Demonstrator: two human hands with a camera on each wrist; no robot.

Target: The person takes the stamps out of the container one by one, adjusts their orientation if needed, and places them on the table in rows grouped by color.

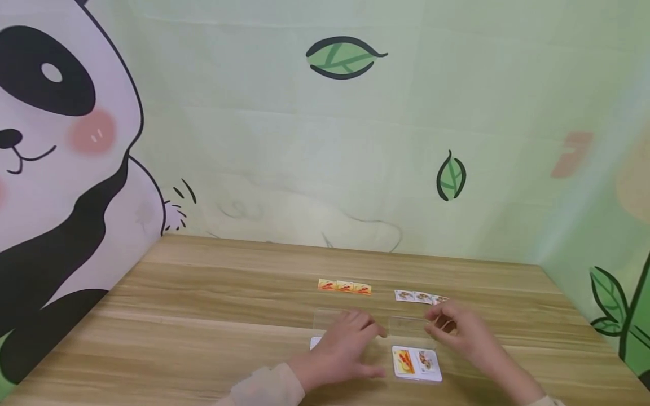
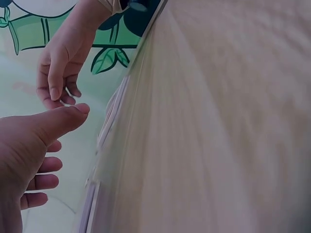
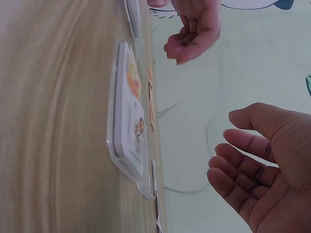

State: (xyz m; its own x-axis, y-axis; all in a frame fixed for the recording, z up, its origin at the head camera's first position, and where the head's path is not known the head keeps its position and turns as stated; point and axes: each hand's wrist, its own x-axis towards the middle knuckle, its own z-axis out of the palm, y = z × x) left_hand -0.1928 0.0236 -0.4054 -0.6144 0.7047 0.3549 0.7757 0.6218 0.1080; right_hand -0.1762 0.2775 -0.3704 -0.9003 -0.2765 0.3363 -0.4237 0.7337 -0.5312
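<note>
My left hand [image 1: 345, 347] hovers over the left clear case, fingers spread and loosely bent, with nothing in its grasp. Beneath it a white card [image 1: 316, 341] shows only at one corner. To the right, my right hand [image 1: 462, 332] hangs above the table, its relaxed fingers [image 3: 238, 160] holding nothing. Between the hands lies a white card stack [image 1: 416, 369] in a clear plastic case, with an orange picture and a food picture side by side on top. A clear lid [image 1: 408, 326] extends behind that stack, close to my right fingertips. Another clear flap [image 1: 325, 320] lies behind the left card.
Farther back on the wooden table [image 1: 203, 293] lie a row of orange picture pieces [image 1: 345, 287] and a row of white picture pieces [image 1: 413, 296]. The right row is partly covered by my right hand. A printed panda backdrop [image 1: 254, 113] stands behind the table.
</note>
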